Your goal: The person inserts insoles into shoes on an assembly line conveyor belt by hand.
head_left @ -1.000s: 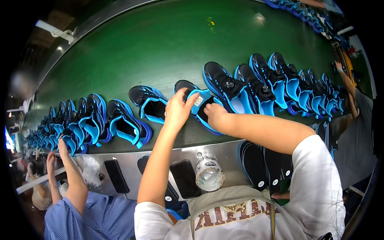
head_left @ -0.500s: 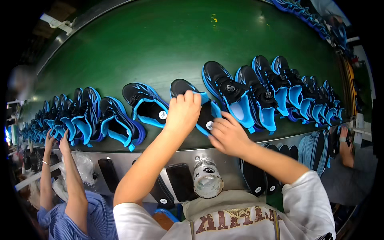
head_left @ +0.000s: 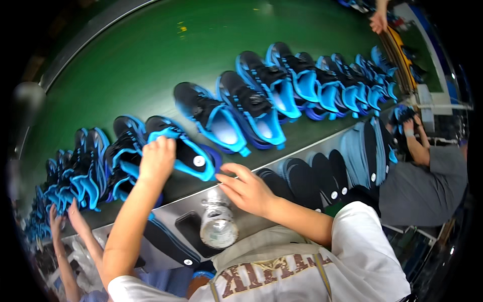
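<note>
A black and light-blue sneaker [head_left: 190, 154] lies on the green belt with its heel toward me. A white round sticker [head_left: 199, 161] shows on the dark insole inside it. My left hand [head_left: 159, 158] is closed on the sneaker's light-blue tongue, its fingertips partly hidden. Just off the heel, my right hand [head_left: 247, 189] has its fingers apart and holds nothing. Another sneaker [head_left: 130, 136] stands close on the left, partly behind my left wrist.
Rows of similar sneakers [head_left: 254, 103] run right and left along the green belt [head_left: 151, 65]. On the metal ledge are a clear jar [head_left: 219, 229], a dark phone [head_left: 188, 226], a loose insole [head_left: 168, 244] and insole stacks [head_left: 302, 176]. A co-worker's hands [head_left: 75, 219] are at left.
The view has swung to the right, so the sneakers appear further left. My right hand has come off the sneaker's heel opening and its fingers have spread. My left hand stays at the tongue.
</note>
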The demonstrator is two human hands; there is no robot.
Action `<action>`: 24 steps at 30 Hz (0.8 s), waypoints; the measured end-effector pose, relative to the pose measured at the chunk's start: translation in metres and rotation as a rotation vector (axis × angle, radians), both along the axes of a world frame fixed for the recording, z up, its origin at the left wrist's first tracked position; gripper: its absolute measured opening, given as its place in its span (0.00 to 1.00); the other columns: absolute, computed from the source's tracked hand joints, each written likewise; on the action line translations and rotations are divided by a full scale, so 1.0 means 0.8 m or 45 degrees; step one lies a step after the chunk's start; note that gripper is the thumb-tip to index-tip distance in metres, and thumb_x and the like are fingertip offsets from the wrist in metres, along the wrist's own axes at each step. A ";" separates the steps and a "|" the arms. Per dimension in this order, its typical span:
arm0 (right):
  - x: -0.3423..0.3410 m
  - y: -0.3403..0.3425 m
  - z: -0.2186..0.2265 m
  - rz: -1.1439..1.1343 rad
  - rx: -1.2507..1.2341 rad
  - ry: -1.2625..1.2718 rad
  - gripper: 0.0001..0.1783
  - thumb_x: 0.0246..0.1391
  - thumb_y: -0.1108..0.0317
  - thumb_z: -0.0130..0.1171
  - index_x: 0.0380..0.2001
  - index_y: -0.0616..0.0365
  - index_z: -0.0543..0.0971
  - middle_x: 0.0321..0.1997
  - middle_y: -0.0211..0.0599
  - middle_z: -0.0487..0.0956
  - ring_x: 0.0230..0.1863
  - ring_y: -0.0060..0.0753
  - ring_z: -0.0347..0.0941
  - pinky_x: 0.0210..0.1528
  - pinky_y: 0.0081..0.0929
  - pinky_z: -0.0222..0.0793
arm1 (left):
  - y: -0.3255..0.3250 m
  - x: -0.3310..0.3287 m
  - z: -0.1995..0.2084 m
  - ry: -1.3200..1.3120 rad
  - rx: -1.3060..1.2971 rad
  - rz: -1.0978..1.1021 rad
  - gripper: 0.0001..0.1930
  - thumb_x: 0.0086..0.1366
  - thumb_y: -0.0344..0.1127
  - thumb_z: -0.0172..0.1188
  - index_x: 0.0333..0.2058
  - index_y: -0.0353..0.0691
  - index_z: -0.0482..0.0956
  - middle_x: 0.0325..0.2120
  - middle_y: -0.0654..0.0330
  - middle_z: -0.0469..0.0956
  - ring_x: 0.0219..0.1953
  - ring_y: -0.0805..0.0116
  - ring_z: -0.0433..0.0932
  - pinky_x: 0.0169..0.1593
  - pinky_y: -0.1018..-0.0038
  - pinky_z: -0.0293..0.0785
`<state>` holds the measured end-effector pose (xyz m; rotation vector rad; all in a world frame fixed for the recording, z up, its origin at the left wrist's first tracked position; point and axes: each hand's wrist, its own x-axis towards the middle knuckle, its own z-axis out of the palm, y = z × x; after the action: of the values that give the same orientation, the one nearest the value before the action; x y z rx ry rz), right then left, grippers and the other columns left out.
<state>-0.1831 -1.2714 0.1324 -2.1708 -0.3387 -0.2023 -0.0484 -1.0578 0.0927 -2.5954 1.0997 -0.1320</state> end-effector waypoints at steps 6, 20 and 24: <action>-0.121 -0.244 0.016 -0.787 -0.577 0.151 0.14 0.43 0.71 0.56 0.37 0.60 0.74 0.38 0.45 0.73 0.42 0.48 0.68 0.44 0.36 0.64 | -0.017 -0.009 0.013 -0.025 -0.008 0.234 0.06 0.51 0.33 0.52 0.28 0.40 0.68 0.25 0.59 0.69 0.27 0.64 0.74 0.28 0.70 0.70; -0.242 -0.395 -0.037 -0.754 -0.583 0.819 0.29 0.36 0.71 0.63 0.46 0.60 0.67 0.46 0.51 0.68 0.49 0.53 0.64 0.51 0.36 0.61 | -0.023 -0.014 0.032 0.031 -0.714 0.419 0.09 0.48 0.34 0.54 0.18 0.32 0.70 0.21 0.49 0.72 0.22 0.52 0.74 0.27 0.64 0.72; -0.245 -0.393 -0.038 -0.740 -0.643 0.758 0.31 0.35 0.70 0.63 0.47 0.59 0.66 0.46 0.51 0.68 0.48 0.53 0.64 0.50 0.36 0.61 | -0.026 -0.029 0.029 -0.049 -1.075 0.647 0.06 0.46 0.27 0.53 0.16 0.33 0.67 0.19 0.50 0.69 0.20 0.53 0.70 0.24 0.66 0.68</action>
<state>-0.3789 -1.5858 0.1023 -2.6460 0.6510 0.2411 -0.0715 -1.0788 0.1160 -3.4886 0.3493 -0.6361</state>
